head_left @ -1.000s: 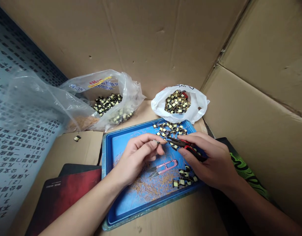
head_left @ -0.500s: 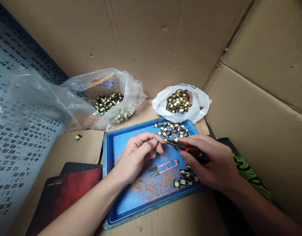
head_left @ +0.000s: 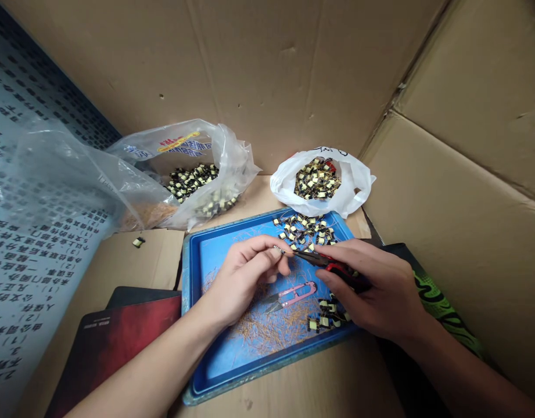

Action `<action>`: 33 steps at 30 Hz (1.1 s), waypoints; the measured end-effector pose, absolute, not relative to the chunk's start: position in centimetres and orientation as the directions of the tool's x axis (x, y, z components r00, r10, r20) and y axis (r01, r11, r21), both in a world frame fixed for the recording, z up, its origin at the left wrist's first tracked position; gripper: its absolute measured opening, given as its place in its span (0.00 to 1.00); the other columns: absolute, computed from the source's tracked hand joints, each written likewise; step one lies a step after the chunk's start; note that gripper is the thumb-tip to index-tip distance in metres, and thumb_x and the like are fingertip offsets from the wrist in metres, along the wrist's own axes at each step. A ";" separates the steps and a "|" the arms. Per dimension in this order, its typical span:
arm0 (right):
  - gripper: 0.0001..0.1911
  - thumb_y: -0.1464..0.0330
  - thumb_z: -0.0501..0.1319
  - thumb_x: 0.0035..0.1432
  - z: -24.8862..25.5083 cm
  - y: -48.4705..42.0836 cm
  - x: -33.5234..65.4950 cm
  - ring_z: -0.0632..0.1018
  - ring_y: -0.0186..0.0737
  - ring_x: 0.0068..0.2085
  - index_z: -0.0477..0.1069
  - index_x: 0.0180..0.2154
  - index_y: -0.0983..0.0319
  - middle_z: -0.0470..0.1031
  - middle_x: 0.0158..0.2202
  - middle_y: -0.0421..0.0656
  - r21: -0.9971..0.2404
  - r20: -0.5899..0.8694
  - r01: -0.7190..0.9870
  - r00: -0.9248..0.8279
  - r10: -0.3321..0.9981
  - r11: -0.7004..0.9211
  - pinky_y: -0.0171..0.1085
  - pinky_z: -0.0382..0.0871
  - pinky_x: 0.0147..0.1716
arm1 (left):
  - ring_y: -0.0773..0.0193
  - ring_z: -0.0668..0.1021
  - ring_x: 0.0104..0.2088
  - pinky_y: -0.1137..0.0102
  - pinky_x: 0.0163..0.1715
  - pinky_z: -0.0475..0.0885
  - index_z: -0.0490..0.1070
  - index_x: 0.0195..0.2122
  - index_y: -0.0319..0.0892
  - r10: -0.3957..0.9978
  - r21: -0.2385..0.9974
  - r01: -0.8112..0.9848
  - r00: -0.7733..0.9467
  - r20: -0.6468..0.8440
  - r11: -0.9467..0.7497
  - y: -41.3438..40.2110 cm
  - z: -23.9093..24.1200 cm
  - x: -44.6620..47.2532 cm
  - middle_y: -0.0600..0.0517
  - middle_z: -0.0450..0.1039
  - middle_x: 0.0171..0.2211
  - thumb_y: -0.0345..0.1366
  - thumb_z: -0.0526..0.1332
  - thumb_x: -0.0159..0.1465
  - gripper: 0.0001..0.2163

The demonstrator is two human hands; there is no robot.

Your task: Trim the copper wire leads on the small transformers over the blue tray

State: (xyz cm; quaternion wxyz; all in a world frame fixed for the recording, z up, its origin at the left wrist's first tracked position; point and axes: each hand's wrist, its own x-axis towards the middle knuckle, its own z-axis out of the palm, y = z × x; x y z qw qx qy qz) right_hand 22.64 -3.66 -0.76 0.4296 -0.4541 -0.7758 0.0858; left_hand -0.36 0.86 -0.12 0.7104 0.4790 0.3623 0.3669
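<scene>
One part (head_left: 279, 249), pliers (head_left: 311, 258) at its wire (head_left: 290, 252).
Left hand (head_left: 244, 274) pinches the part; right hand (head_left: 377, 285) grips the pliers, their jaws, spread earlier, now seemingly closed: wire apparently engaged.

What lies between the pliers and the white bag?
In the head view, a cluster of small black-and-yellow parts lies there in the blue tray.

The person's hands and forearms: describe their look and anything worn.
The left hand and right hand are ungloved, with no rings showing. The left forearm and right forearm are bare, narrowing toward the wrists; no sleeve, watch, bracelet or marking shows.
</scene>
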 end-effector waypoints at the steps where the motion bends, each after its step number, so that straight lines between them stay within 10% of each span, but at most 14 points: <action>1: 0.12 0.69 0.68 0.64 -0.7 -3.8 22.6 0.84 0.37 0.41 0.79 0.50 0.62 0.84 0.42 0.44 -0.530 0.588 0.626 -0.215 0.780 0.572 0.36 0.77 0.43 | 0.74 0.68 0.25 0.75 0.27 0.60 0.79 0.41 0.39 0.866 0.950 -0.163 0.474 -0.161 0.266 0.8 -0.1 -0.4 0.53 0.75 0.28 0.39 0.64 0.68 0.09; 24: 0.10 0.66 0.65 0.67 -1.0 -3.0 23.3 0.85 0.46 0.35 0.83 0.41 0.65 0.86 0.37 0.46 -0.161 0.669 0.918 -0.169 0.724 0.363 0.41 0.74 0.35 | 0.71 0.74 0.30 0.74 0.30 0.63 0.80 0.39 0.40 0.825 0.976 -0.111 0.557 -0.096 0.188 0.0 1.0 -0.3 0.51 0.76 0.29 0.41 0.64 0.69 0.10; 33: 0.12 0.63 0.63 0.67 -1.3 -2.6 23.3 0.82 0.51 0.43 0.81 0.46 0.61 0.84 0.42 0.45 -0.147 0.441 0.943 -0.208 0.873 0.298 0.46 0.68 0.41 | 0.74 0.72 0.30 0.76 0.29 0.63 0.80 0.50 0.43 0.864 0.995 -0.066 0.502 -0.036 0.080 0.5 0.6 -0.4 0.52 0.78 0.34 0.41 0.63 0.71 0.12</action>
